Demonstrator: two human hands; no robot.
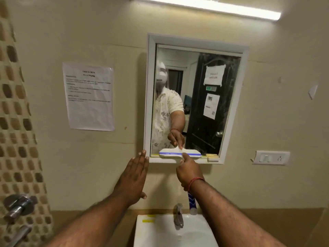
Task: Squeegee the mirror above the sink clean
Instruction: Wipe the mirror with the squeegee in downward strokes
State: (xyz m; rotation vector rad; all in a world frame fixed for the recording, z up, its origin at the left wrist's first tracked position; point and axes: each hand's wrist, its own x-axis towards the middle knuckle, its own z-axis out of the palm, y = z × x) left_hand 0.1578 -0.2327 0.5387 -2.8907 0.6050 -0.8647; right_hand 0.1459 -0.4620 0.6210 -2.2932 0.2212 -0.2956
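Nearest is the white sink (156, 230) with its tap (178, 217) at the back edge; two bare forearms reach over it toward the wall. The left hand (134, 177) lies flat against the wall, fingers straight and pressed together, their tips at the lower left corner of the mirror's white frame. The right hand (189, 172), a red thread (195, 180) round its wrist, has its fingers curled round the handle of the squeegee (169, 155); the blue-and-white end of the handle sticks out below the wrist, just above the sink beside the tap. The squeegee's white head, with a blue strip along it, sits level against the bottom edge of the mirror (204, 104), toward the middle. The glass reflects a person in a patterned shirt and a dark door with papers on it. Left of the mirror a printed sheet (89, 97) is stuck to the wall; to the right is a switch plate (271, 157); a lit tube lamp (204, 5) runs above.
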